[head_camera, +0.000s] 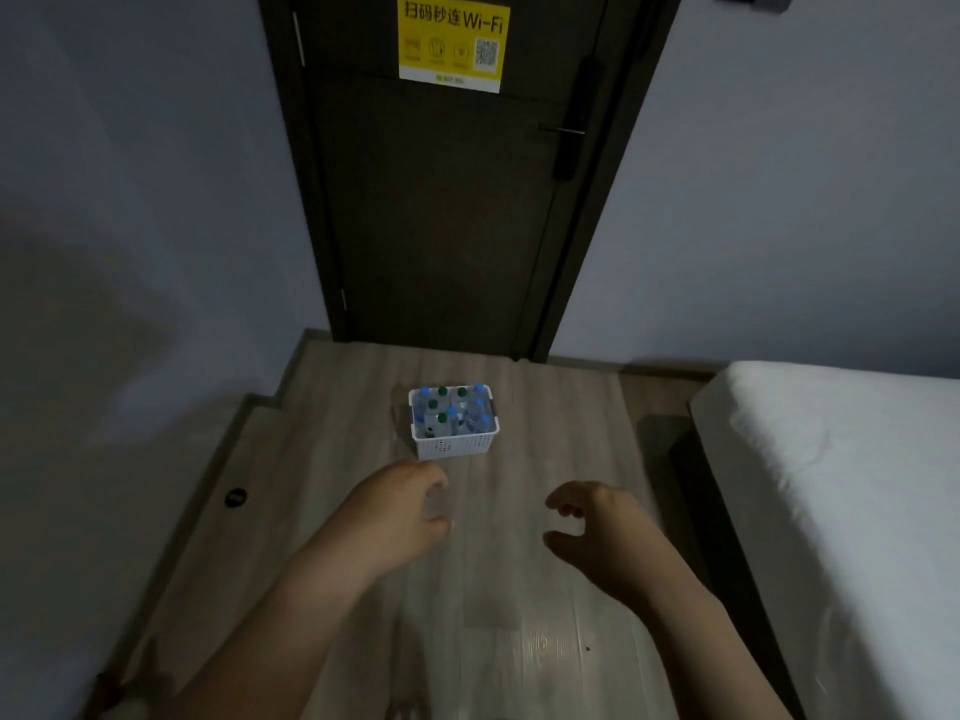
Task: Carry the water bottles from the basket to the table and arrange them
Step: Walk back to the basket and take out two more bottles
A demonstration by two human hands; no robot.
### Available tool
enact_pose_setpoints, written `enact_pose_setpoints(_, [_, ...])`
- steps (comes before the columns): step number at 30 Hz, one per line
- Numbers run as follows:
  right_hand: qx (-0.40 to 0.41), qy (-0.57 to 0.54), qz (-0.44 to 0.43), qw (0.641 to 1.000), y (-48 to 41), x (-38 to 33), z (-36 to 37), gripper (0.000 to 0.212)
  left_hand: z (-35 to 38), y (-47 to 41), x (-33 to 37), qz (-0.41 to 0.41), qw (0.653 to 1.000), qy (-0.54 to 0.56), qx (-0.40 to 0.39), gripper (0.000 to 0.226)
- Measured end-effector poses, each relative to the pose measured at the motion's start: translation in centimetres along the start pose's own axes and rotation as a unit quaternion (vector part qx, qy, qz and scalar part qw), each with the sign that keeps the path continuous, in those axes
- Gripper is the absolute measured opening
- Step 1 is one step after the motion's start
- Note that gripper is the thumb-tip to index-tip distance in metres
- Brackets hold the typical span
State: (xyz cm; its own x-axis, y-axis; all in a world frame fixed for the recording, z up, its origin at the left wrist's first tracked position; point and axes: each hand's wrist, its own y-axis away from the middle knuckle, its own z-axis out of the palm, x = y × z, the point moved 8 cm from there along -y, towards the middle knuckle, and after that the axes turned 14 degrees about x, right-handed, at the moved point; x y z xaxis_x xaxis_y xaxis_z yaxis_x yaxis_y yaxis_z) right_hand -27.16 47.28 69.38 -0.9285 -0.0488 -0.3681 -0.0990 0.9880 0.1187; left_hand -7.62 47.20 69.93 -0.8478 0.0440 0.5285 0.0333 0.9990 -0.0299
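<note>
Head view. A white perforated basket stands on the wood-look floor in front of a dark door bearing a yellow Wi-Fi sticker. The water bottles, with blue and green caps, stand upright and packed together inside the basket. The left hand and right hand reach forward above the floor, just short of the basket, fingers loosely curled and apart, holding nothing. A white-sheeted bed lies at right.
</note>
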Motion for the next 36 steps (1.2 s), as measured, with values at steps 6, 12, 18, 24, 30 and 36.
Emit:
enact_pose_setpoints(6, [-0.009, -0.004, 0.004, 1.000, -9.9, 0.2, -0.1, 0.039, 0.8, -9.3, -1.7, -0.011, 1.000, 0.007, -0.025, 0.036])
enact_pose_setpoints(12, [-0.015, -0.005, -0.036, 0.999, -21.9, 1.2, 0.0, 0.040, 2.0, -19.2, -3.3, -0.050, 0.998, 0.024, -0.008, 0.028])
enact_pose_setpoints(18, [-0.045, -0.001, -0.061, 0.997, -32.8, 2.3, -0.7, 0.039, 3.4, -28.2, -3.6, -0.097, 0.995, 0.030, -0.017, 0.025])
enact_pose_setpoints(24, [-0.090, 0.021, -0.091, 0.992, -41.7, 3.1, 0.5, 0.043, 5.0, -34.9, -5.7, -0.135, 0.989, 0.048, -0.026, 0.018])
enact_pose_setpoints(30, [-0.126, 0.037, -0.104, 0.986, -48.9, 2.7, 3.7, 0.043, 7.5, -41.4, -10.7, -0.162, 0.984, 0.055, -0.050, 0.018])
enact_pose_setpoints(36, [-0.150, 0.058, -0.095, 0.982, -55.6, 1.6, 8.1, 0.043, 10.4, -47.8, -17.5, -0.169, 0.983, 0.038, -0.066, 0.023])
